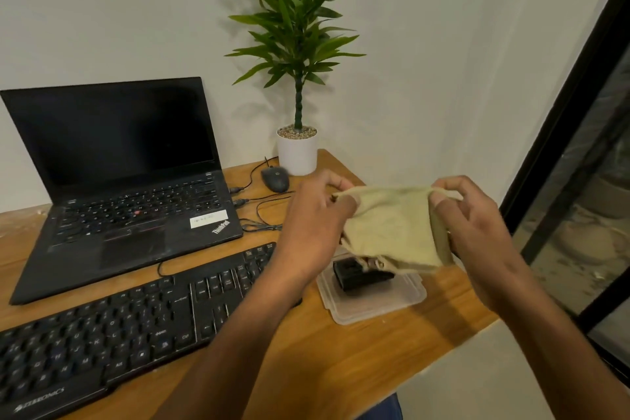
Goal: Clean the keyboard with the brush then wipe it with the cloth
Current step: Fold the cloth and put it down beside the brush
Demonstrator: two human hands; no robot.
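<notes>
Keyboard (112,327), black, lies at the near left of the wooden worktop (341,351), running diagonally, nothing touching its keys. Pale yellow cloth (392,228) held up in the air to the right of it, above a clear plastic tray (375,303). Left hand (313,218) pinches the cloth's top left corner between thumb and fingers; right hand (474,215) pinches the top right corner the same way, cloth stretched between them and hanging loose below. Small black object (361,274) sits in the tray under the cloth, partly hidden; cannot tell if it is the brush. Open black laptop (119,181), screen dark, stands far left behind the keyboard. Black mouse (275,179) with cable lies right of the laptop, near a potted plant (297,72) in a white pot by the wall.
</notes>
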